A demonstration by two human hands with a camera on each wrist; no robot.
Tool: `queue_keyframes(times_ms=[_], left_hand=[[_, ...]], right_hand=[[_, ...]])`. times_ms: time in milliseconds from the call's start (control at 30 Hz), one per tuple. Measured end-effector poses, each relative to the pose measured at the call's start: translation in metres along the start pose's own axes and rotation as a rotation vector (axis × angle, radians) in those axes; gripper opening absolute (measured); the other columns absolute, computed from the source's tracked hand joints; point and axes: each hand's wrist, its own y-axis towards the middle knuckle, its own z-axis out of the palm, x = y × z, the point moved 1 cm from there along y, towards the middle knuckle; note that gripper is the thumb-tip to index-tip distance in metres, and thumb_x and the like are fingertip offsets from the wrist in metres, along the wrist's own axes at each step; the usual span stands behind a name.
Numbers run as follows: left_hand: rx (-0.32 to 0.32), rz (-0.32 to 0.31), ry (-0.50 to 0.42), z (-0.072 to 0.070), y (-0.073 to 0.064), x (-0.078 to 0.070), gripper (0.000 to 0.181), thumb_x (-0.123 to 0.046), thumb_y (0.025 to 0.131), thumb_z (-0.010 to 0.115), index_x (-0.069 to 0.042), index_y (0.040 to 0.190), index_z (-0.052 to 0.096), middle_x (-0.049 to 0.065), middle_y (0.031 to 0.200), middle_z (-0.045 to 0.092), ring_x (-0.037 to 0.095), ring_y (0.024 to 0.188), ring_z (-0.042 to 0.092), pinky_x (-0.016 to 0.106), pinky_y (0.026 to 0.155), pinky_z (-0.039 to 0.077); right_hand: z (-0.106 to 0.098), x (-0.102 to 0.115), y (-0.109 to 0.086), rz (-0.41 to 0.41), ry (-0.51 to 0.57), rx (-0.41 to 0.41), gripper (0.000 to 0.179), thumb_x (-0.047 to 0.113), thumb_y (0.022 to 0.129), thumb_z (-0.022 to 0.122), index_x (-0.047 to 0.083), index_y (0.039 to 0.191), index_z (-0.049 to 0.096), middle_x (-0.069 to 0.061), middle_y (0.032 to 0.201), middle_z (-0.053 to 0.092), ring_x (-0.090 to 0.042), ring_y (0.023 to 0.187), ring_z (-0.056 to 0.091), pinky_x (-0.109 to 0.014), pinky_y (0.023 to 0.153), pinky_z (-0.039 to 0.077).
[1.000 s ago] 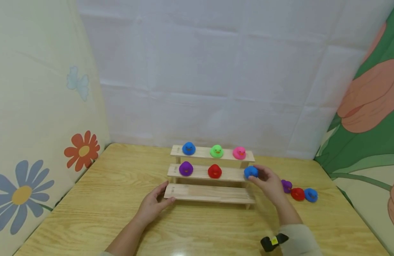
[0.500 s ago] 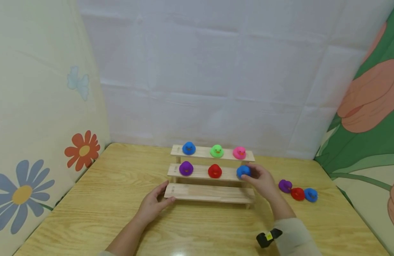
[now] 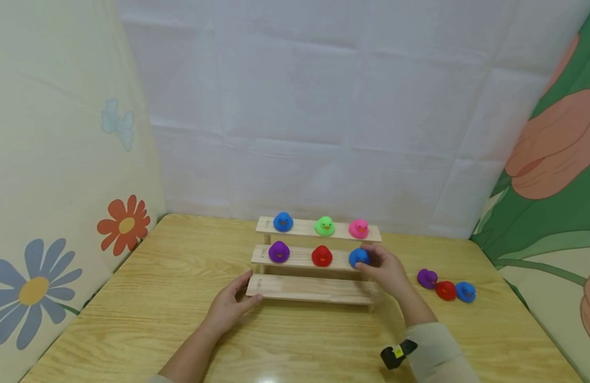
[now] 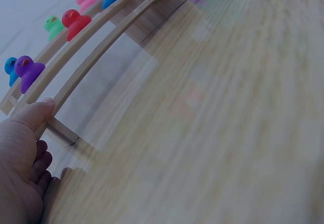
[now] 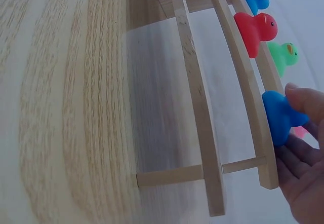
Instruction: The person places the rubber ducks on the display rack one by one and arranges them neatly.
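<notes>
A three-tier wooden stand stands on the table. My left hand holds the left end of its lowest step, the thumb lying on the board's edge. On the right part of the middle step, my right hand pinches a blue rubber duck between thumb and fingers; the duck sits on the board in the right wrist view. Along the same step are a red duck and a purple duck. The top step carries a blue duck, a green duck and a pink duck.
Right of the stand, a purple duck, a red duck and another blue duck lie close together on the wooden table. White cloth hangs behind, with flower-patterned cloths at both sides.
My right hand has slid left along the middle step with the blue duck, bringing it in from the step's right end. The left hand has stayed where it was.
</notes>
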Motion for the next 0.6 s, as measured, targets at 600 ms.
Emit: queue_keyframes(times_ms=[600], left_hand=[[-0.019,0.01,0.013,0.0018,0.0011,0.0017,0.075,-0.025,0.086,0.075,0.002,0.147,0.039,0.024,0.145,0.049,0.04,0.137,0.044,0.053,0.117,0.03]], right_hand=[[0.0011,-0.0026,0.0006,0.009,-0.031,0.007,0.049,0.015,0.088,0.073,0.003,0.133,0.056,-0.021,0.133,0.06,-0.038,0.121,0.058,-0.049,0.106,0.048]])
